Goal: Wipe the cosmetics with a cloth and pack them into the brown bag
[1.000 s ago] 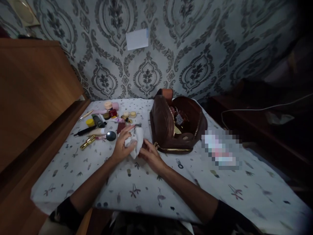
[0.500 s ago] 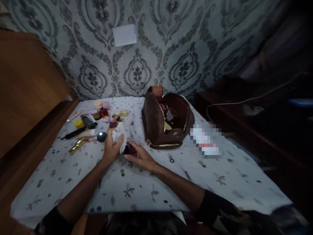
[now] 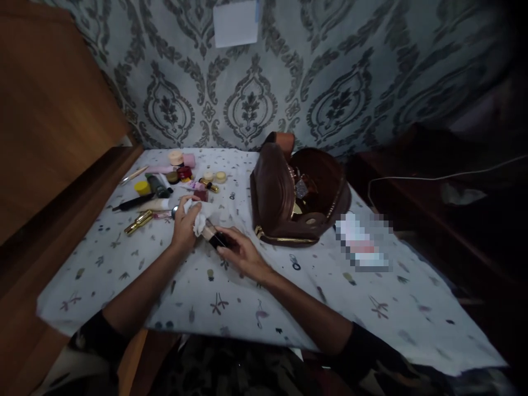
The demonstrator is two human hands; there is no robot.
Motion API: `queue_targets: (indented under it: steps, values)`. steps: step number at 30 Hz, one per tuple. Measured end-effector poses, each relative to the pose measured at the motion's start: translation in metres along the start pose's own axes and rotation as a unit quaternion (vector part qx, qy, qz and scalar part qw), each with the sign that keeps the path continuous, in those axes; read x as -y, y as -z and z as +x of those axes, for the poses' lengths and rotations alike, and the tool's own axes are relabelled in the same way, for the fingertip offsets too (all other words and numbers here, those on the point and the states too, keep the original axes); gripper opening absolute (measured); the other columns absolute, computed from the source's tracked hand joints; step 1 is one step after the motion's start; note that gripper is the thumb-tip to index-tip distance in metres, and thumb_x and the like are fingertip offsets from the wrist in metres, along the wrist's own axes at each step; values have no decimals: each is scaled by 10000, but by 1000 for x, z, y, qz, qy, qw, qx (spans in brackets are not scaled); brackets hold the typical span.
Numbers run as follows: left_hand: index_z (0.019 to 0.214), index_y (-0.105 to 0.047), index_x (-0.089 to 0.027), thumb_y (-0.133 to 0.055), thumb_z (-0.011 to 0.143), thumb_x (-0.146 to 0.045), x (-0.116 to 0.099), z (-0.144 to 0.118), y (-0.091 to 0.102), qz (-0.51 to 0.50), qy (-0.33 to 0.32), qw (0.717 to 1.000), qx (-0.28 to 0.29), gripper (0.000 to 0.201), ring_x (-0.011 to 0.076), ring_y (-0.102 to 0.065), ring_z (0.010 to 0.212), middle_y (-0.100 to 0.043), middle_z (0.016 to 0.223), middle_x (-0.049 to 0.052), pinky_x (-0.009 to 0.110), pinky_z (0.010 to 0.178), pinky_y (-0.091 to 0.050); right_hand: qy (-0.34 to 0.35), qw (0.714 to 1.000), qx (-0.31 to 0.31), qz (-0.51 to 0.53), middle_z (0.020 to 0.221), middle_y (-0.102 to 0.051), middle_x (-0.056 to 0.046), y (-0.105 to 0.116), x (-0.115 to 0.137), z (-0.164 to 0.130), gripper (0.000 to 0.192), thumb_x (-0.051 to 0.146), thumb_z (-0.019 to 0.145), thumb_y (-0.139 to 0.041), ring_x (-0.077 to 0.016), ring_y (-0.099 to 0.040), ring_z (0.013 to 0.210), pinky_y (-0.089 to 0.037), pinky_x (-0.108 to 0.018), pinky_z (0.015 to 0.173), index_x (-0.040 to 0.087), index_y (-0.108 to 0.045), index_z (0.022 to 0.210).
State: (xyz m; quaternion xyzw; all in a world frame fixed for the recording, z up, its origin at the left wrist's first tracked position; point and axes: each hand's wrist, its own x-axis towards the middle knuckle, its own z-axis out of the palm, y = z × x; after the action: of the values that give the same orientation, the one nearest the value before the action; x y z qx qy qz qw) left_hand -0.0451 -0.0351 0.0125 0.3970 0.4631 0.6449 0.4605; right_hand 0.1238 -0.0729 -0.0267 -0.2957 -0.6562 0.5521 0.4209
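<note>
My left hand (image 3: 185,223) is closed round a crumpled white tissue (image 3: 199,224), which touches one end of a small bottle (image 3: 209,233). The bottle has a beige body and a black cap. My right hand (image 3: 241,250) grips it by the black end, fingers wrapped round. Both hands are above the table, in front of the cosmetics. To the right of my hands stands an open brown toiletry bag (image 3: 272,192) with a gold zip and small items inside. Close to my left hand lie a gold tube (image 3: 139,223) and a cream tube (image 3: 155,205).
Behind my left hand are a yellow-lidded jar (image 3: 142,188), a red jar (image 3: 184,174), pale round pots (image 3: 220,177) and a pink bottle (image 3: 188,160). A blurred-out packet (image 3: 363,242) lies right of the bag. A wooden panel (image 3: 49,121) borders the left side; patterned wallpaper rises behind.
The view has shifted, so the table sits higher and more to the right. More of the bottle now shows between my hands, its beige body out from the tissue.
</note>
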Motion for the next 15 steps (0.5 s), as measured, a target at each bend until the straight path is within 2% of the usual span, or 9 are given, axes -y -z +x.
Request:
queue_targets:
  steps: [6,15]
  values:
    - [755,-562,-190,-745,699,-331,4,7,1,-92,11,996,-16,237,59,-492,492,-507,629,-63,170,464,-399,-39,997,5,60,1242,-550,-91,1,4,1,496,465,845,-674,-224,-559,1091,-523,-345,885,228,-596,1274]
    - [750,-551,-189,-784,650,-297,0,10,4,-133,43,990,-13,276,60,-541,476,-552,613,-70,165,466,-445,-78,987,-2,138,1194,-619,-65,1,5,2,495,447,800,-730,-203,-634,989,-520,-386,917,259,-619,1244]
